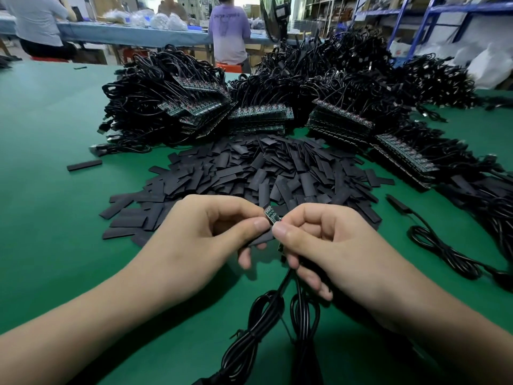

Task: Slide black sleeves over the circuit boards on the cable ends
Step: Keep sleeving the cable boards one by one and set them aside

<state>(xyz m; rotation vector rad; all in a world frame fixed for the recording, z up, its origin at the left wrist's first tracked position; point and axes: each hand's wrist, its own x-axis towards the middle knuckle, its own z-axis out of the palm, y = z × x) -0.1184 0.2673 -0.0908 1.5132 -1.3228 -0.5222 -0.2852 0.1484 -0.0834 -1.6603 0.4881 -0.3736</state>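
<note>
A small green circuit board (271, 214) sticks up between my two thumbs over the green table. My left hand (200, 234) pinches a flat black sleeve (262, 237) that lies just below the board. My right hand (327, 240) pinches the board's lower end, and its black cable (270, 304) hangs down from that hand in bundled loops. I cannot tell whether the sleeve's mouth is over the board. A wide heap of loose black sleeves (249, 173) lies just beyond my hands.
Stacks of circuit boards (261, 113) with tangled black cables (319, 70) are piled behind the sleeve heap. A coiled cable with a sleeved end (444, 251) lies at right. A stray sleeve (84, 165) lies at left. People sit at a far bench (230, 31).
</note>
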